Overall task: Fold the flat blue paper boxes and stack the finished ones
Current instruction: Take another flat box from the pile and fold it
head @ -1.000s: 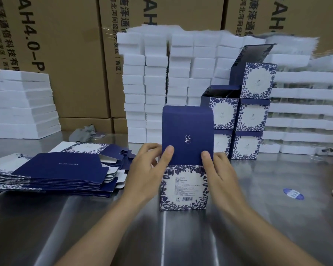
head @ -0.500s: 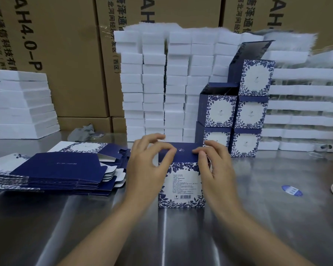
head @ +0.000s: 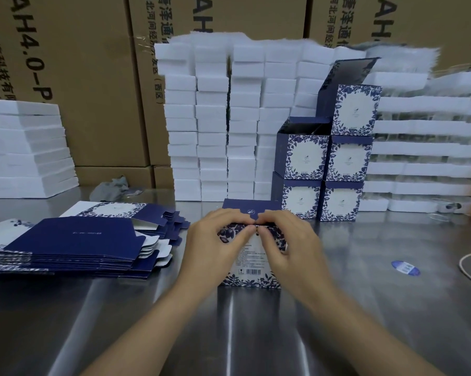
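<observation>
Steel tabletop point(head: 364, 308), dull and streaked with reflected light, carries a blue-and-white box point(head: 252, 264) standing upright at the centre of the frame, its barcode side towards the camera. A person's left hand point(head: 215, 240) and right hand point(head: 288, 245) close over the box's front top edge, fingers curled and fingertips meeting at the middle, where the dark blue lid point(head: 252, 210) comes down (the tuck itself is hidden under the fingers).

At nine o'clock from the box lies a fanned pile of flat boxes point(head: 74, 240), mostly dark blue side up. At one o'clock, apart from the hands, stand the finished boxes point(head: 346, 160) in two touching columns, the left two high and the right three high, the topmost of each with its lid open.

Behind, at twelve o'clock, rise columns of white foam blocks point(head: 228, 118), with more white slabs point(head: 25, 150) at ten o'clock and brown cartons point(head: 79, 77) along the back. A grey rag point(head: 111, 187) lies at eleven o'clock. A blue oval sticker point(head: 405, 268) sits on the steel at three o'clock.
</observation>
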### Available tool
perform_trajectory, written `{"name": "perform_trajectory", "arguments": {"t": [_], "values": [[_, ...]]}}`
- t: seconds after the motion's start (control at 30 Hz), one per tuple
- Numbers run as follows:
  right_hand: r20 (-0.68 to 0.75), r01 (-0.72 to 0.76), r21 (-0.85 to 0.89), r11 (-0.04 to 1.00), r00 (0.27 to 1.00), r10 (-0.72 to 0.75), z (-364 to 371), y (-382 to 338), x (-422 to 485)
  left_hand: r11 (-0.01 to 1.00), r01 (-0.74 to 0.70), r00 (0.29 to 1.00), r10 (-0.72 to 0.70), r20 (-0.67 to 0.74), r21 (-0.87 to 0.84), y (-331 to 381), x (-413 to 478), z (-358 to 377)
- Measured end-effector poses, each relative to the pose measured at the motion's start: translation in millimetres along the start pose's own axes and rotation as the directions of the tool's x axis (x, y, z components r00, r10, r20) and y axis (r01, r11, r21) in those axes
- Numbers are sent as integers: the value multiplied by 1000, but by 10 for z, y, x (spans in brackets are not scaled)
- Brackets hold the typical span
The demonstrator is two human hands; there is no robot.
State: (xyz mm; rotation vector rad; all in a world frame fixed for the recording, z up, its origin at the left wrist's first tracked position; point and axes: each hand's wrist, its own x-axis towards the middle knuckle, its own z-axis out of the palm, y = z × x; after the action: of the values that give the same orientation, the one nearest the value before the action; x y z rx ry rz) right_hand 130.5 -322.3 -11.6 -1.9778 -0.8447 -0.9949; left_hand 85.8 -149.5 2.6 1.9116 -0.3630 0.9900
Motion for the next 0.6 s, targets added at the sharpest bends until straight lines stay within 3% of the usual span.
{"name": "perform_trajectory", "arguments": {"t": [0.13,0.6], "values": [[8,-46,126,991,999,46,-74,96,15,987,130,991,-127,38,-96,-89,26,-105],[53,-93,217,972,995,83,-68,194,47,983,136,987,-123,104,-125,-257,99,-155]]}}
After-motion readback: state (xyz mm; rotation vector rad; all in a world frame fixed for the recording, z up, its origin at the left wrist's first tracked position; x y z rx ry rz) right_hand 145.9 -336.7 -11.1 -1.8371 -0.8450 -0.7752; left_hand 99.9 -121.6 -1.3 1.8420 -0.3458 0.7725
